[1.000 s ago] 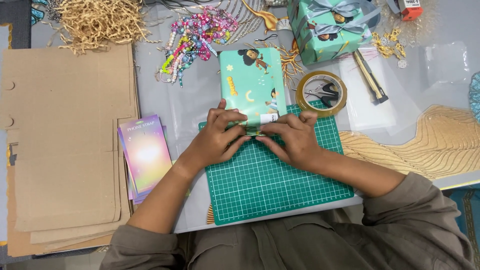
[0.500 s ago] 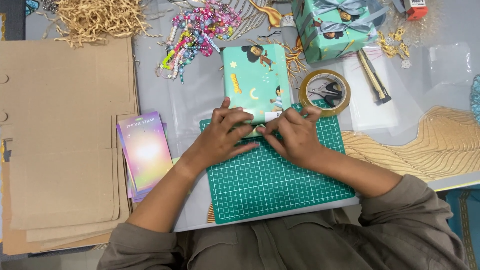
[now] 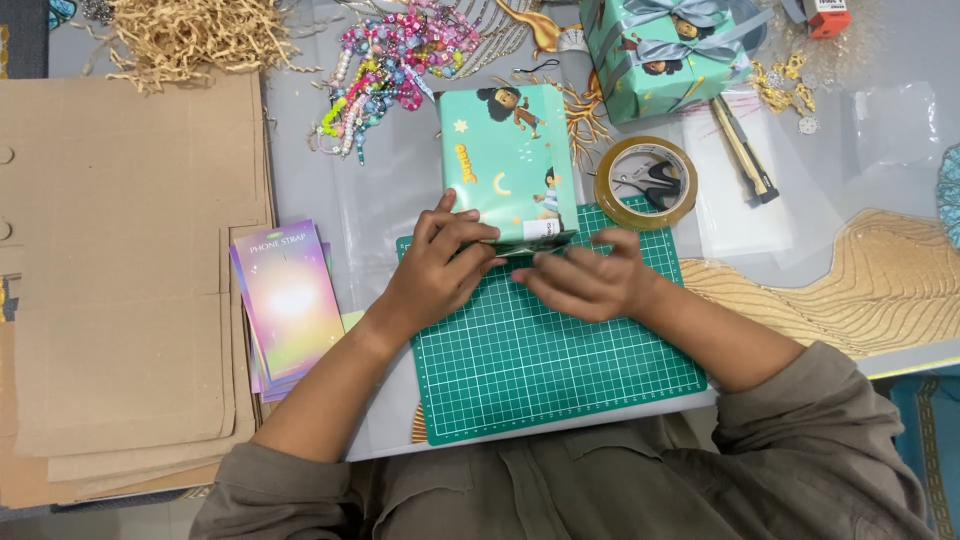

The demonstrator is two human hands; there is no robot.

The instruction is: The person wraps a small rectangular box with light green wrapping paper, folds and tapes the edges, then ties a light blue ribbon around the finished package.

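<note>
A teal wrapped box [image 3: 505, 160] is pinned at the green cutting mat's [image 3: 560, 370] twelve o'clock edge; its near flap is pressed by the left hand [image 3: 440, 275] and right hand [image 3: 585, 283], neither grip clenched. A tape roll [image 3: 645, 182] lies at two o'clock.

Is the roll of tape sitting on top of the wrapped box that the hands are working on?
No, the roll of tape lies on the table beside the wrapped box, to its right, at the green cutting mat's far corner.
</note>
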